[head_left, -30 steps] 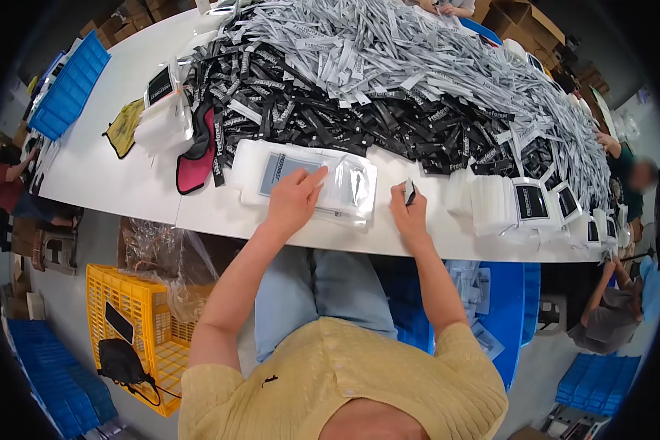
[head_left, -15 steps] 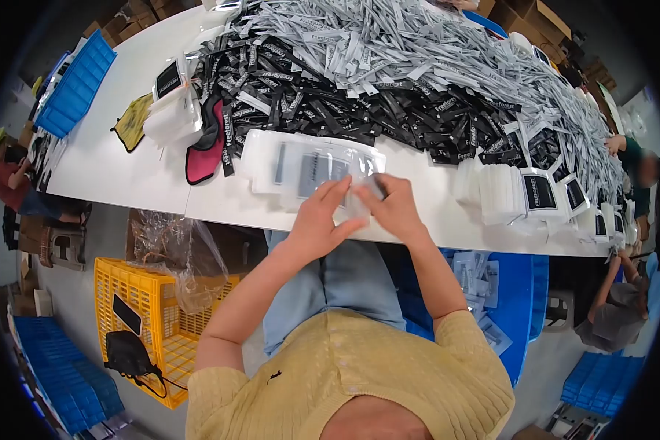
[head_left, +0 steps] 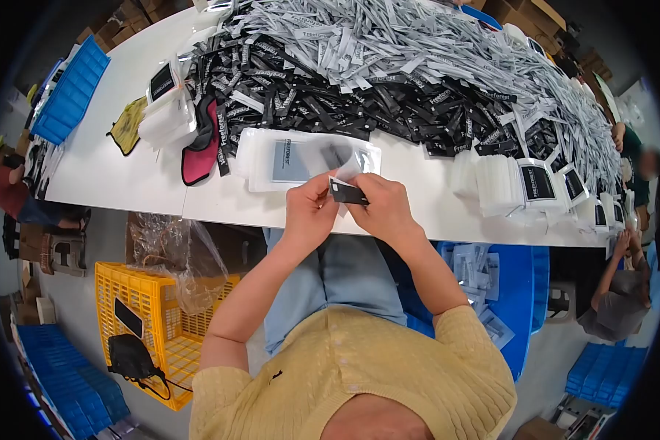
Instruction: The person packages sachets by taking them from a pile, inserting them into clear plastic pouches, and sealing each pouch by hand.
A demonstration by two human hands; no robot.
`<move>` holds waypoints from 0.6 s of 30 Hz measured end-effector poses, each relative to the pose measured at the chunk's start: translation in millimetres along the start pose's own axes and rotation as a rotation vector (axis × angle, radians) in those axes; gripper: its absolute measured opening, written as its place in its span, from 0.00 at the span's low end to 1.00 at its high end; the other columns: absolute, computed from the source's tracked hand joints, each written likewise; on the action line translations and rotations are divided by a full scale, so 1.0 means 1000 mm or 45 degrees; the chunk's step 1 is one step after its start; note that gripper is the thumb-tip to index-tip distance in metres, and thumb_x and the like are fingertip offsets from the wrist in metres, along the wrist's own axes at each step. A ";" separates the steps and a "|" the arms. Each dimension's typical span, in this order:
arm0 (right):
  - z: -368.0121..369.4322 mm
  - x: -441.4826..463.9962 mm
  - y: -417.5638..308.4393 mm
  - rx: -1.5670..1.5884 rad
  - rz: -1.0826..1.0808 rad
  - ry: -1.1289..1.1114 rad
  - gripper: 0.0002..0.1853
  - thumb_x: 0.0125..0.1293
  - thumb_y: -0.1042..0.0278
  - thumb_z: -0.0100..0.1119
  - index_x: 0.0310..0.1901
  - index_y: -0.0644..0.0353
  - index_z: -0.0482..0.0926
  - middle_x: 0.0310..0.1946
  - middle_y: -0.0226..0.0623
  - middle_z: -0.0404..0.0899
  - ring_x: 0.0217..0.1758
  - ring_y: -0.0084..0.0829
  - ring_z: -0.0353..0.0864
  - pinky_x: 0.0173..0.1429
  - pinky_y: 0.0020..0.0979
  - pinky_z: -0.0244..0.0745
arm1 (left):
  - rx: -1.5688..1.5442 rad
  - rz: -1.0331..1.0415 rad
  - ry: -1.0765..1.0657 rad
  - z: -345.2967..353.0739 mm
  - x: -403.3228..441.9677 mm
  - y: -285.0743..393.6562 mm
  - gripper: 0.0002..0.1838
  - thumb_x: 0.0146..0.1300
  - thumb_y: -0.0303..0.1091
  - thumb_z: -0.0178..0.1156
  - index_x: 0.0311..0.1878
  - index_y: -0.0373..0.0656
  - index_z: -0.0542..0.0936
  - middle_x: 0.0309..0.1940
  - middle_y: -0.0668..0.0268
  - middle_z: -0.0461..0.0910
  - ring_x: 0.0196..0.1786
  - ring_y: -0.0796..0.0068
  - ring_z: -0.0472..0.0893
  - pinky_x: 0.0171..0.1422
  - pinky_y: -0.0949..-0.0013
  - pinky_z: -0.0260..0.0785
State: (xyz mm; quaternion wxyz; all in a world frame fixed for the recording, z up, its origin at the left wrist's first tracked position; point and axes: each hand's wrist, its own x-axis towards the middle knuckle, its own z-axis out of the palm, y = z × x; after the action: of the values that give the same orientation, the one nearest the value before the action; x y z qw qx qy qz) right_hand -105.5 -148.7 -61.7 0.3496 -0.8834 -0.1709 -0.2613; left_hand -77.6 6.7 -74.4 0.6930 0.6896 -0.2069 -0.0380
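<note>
Close to the table's front edge, my two hands work together. My right hand [head_left: 383, 205] pinches a short black packet [head_left: 349, 193] with a white end. The fingers of my left hand [head_left: 310, 211] are closed on a translucent plastic pouch [head_left: 342, 159] with a dark printed area, which rises between both hands. Just beyond, a stack of translucent pouches [head_left: 260, 165] lies flat, a grey "FREEFOREST" label showing on top. My right fingers hide part of the packet, and the pouch's lower end is covered by my hands.
A large heap of black packets [head_left: 411, 114] and silvery packets [head_left: 389, 48] spreads behind. Upright pouches [head_left: 500, 185] stand at right, more pouches [head_left: 167, 121] at left beside a red-and-black cloth [head_left: 201, 158]. A yellow crate [head_left: 128, 275] and a blue bin [head_left: 515, 308] sit below; co-workers sit at both sides.
The dark-labelled pouch has been lifted from the stack toward me, uncovering the grey label beneath. My hands have drawn closer together and back, and the black packet now shows plainly.
</note>
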 end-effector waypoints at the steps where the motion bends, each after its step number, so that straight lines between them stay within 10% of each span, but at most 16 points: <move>1: 0.000 -0.001 0.001 -0.021 -0.009 -0.012 0.10 0.45 0.77 0.61 0.33 0.62 0.76 0.25 0.41 0.77 0.24 0.43 0.77 0.27 0.34 0.71 | 0.086 0.072 0.000 0.002 0.000 0.002 0.19 0.55 0.14 0.50 0.50 0.35 0.78 0.33 0.62 0.83 0.32 0.79 0.80 0.39 0.75 0.71; 15: 0.013 -0.010 -0.014 0.125 0.029 0.126 0.09 0.44 0.75 0.61 0.25 0.59 0.70 0.20 0.39 0.71 0.22 0.43 0.74 0.25 0.38 0.69 | 0.646 0.209 -0.009 -0.010 0.033 0.003 0.11 0.46 0.16 0.55 0.33 0.36 0.82 0.25 0.56 0.81 0.27 0.68 0.81 0.33 0.71 0.72; 18: 0.012 -0.008 -0.014 0.167 0.127 0.238 0.09 0.44 0.74 0.62 0.25 0.59 0.70 0.19 0.40 0.71 0.22 0.43 0.74 0.25 0.38 0.68 | 0.685 0.210 -0.218 -0.006 0.034 0.013 0.18 0.47 0.15 0.53 0.43 0.38 0.80 0.21 0.58 0.79 0.25 0.62 0.79 0.29 0.68 0.70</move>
State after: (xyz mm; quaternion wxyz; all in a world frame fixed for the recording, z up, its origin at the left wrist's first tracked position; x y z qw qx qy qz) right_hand -114.6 -131.7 -66.7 0.4335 -0.8378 -0.1102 -0.3130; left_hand -48.1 1.5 -53.3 0.4660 0.8237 -0.3227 0.0167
